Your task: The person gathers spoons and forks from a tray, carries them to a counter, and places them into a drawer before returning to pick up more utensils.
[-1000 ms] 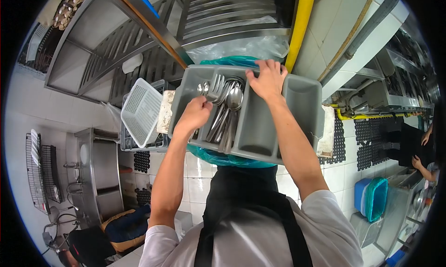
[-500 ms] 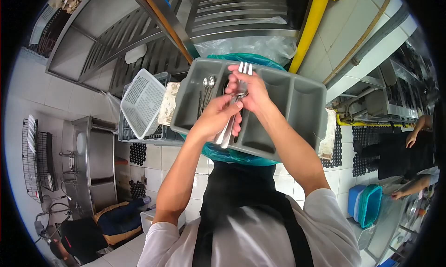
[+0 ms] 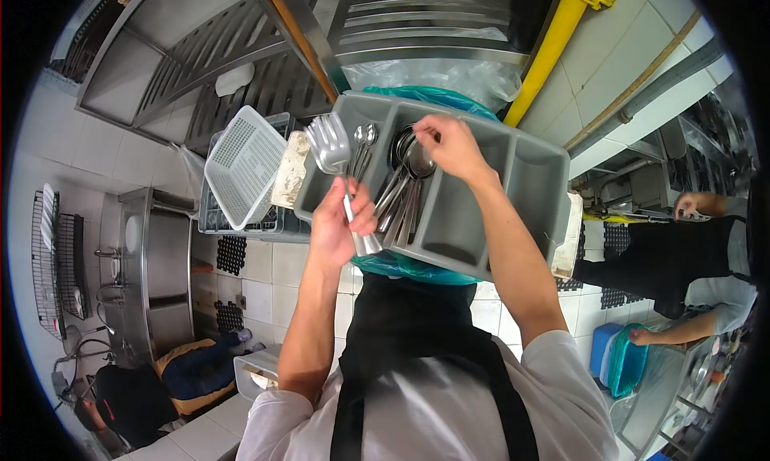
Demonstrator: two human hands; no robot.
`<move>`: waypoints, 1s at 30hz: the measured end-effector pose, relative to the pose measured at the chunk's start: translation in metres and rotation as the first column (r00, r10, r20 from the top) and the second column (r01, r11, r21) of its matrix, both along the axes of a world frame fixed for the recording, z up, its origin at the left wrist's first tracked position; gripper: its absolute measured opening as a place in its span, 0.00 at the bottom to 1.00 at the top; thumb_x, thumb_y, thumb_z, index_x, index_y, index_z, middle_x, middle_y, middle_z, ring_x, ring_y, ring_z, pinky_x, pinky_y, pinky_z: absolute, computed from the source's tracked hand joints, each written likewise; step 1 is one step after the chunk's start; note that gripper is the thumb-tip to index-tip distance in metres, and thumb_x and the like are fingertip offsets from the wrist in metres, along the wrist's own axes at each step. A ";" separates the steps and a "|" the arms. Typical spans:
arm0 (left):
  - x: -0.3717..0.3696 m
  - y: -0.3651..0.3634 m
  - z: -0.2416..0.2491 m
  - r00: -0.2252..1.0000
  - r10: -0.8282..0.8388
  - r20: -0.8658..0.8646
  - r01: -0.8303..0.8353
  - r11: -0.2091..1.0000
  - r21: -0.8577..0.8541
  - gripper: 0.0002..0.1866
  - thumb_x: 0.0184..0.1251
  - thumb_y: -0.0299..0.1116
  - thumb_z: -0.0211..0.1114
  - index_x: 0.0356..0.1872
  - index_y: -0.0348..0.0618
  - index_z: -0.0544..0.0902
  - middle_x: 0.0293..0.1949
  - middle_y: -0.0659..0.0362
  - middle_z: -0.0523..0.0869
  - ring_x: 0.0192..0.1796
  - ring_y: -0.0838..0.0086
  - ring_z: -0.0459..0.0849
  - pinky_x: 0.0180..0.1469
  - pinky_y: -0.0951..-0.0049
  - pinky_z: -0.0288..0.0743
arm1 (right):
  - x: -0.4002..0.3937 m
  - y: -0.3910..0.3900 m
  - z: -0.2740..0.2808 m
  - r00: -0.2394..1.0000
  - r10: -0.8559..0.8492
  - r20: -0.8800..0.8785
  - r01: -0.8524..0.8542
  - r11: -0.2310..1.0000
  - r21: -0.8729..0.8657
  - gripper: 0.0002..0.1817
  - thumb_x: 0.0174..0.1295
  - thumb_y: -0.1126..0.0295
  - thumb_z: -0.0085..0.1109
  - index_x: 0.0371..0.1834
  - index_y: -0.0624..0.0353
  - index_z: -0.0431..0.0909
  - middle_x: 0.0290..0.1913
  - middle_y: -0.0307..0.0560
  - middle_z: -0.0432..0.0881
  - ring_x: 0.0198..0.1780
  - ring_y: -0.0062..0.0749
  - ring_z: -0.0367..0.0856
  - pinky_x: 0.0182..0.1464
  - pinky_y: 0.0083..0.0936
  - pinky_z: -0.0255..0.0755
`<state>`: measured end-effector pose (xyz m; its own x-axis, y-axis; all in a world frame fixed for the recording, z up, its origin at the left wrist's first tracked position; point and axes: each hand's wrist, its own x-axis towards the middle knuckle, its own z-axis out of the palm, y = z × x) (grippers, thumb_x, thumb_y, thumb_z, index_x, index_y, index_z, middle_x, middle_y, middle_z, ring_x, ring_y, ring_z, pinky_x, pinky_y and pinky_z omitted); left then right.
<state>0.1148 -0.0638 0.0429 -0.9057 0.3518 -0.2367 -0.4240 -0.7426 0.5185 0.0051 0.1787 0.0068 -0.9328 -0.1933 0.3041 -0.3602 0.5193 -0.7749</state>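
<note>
My left hand is closed round the handles of several forks, tines pointing away from me, above the left edge of a grey cutlery tray. Over the tray's second compartment is my right hand, its fingers curled and pressed together beside the spoon bowls. Whatever those fingertips hold, if anything, is hidden. In that compartment lies a pile of large spoons, handles toward me. A few small spoons rest in the leftmost compartment, partly behind the forks.
Left of the tray, a white perforated basket leans on a crate. Green plastic shows beneath the tray. A yellow pipe rises behind. One person stands at the right; another is at lower left, near a steel sink.
My hands have separated. The left has moved left with the forks, now fanned out and raised; the right has moved over the spoons, uncovering the pile. The person at right has shifted.
</note>
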 end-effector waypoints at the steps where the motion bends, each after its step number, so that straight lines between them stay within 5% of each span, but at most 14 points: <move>1: -0.002 -0.003 -0.002 0.999 0.038 0.026 -0.039 0.999 0.028 0.15 0.84 0.47 0.49 0.40 0.49 0.75 0.23 0.67 0.65 0.21 0.80 0.61 0.23 0.75 0.57 | -0.006 -0.001 -0.014 0.993 0.083 -0.088 -0.084 0.996 -0.017 0.11 0.58 0.73 0.64 0.44 0.58 0.85 0.39 0.51 0.87 0.41 0.37 0.86 0.52 0.36 0.75; 5: -0.007 -0.019 -0.025 0.999 -0.001 0.035 -0.003 0.992 0.126 0.16 0.84 0.48 0.49 0.38 0.49 0.74 0.21 0.68 0.63 0.19 0.82 0.59 0.21 0.77 0.55 | 0.004 -0.008 -0.005 0.988 0.145 -0.050 -0.129 0.964 0.234 0.08 0.57 0.72 0.64 0.41 0.52 0.85 0.36 0.40 0.87 0.43 0.34 0.82 0.61 0.35 0.56; 8: -0.007 -0.024 -0.038 0.998 -0.065 -0.005 0.065 0.978 0.197 0.17 0.84 0.49 0.49 0.37 0.49 0.74 0.20 0.69 0.61 0.17 0.83 0.57 0.20 0.79 0.54 | 0.005 -0.005 -0.003 0.985 0.171 -0.012 -0.166 0.968 0.190 0.09 0.56 0.73 0.61 0.38 0.50 0.87 0.38 0.39 0.87 0.46 0.35 0.83 0.61 0.36 0.58; 11: -0.008 -0.023 -0.041 0.999 -0.047 -0.021 0.050 0.989 0.137 0.17 0.85 0.48 0.47 0.38 0.49 0.75 0.19 0.70 0.60 0.16 0.84 0.56 0.19 0.79 0.52 | 0.013 -0.011 0.003 0.966 0.238 -0.104 -0.191 0.921 0.338 0.08 0.57 0.74 0.59 0.34 0.49 0.88 0.37 0.38 0.85 0.48 0.36 0.82 0.60 0.38 0.60; 14: -0.006 -0.015 -0.034 1.000 0.006 0.002 -0.006 0.999 0.038 0.17 0.84 0.48 0.48 0.36 0.50 0.73 0.18 0.71 0.59 0.15 0.85 0.54 0.18 0.80 0.51 | 0.018 -0.022 0.008 0.930 0.356 0.088 -0.363 0.855 0.370 0.07 0.58 0.73 0.61 0.34 0.49 0.88 0.40 0.40 0.84 0.50 0.35 0.80 0.57 0.39 0.63; 21: -0.006 -0.013 -0.029 0.999 0.032 0.030 -0.032 0.999 -0.018 0.16 0.83 0.47 0.50 0.34 0.51 0.72 0.18 0.71 0.58 0.15 0.85 0.53 0.19 0.80 0.51 | 0.022 -0.034 0.006 0.960 0.242 0.144 -0.278 0.737 0.616 0.05 0.57 0.71 0.63 0.34 0.49 0.87 0.38 0.40 0.81 0.49 0.41 0.80 0.56 0.41 0.66; 30: -0.008 -0.016 -0.037 0.998 0.003 0.065 -0.008 0.997 0.071 0.17 0.83 0.49 0.51 0.34 0.50 0.73 0.18 0.71 0.60 0.16 0.84 0.55 0.21 0.79 0.54 | 0.019 -0.042 0.004 0.953 0.221 0.206 -0.302 0.735 0.608 0.03 0.56 0.71 0.64 0.33 0.51 0.85 0.38 0.41 0.82 0.50 0.43 0.82 0.48 0.44 0.73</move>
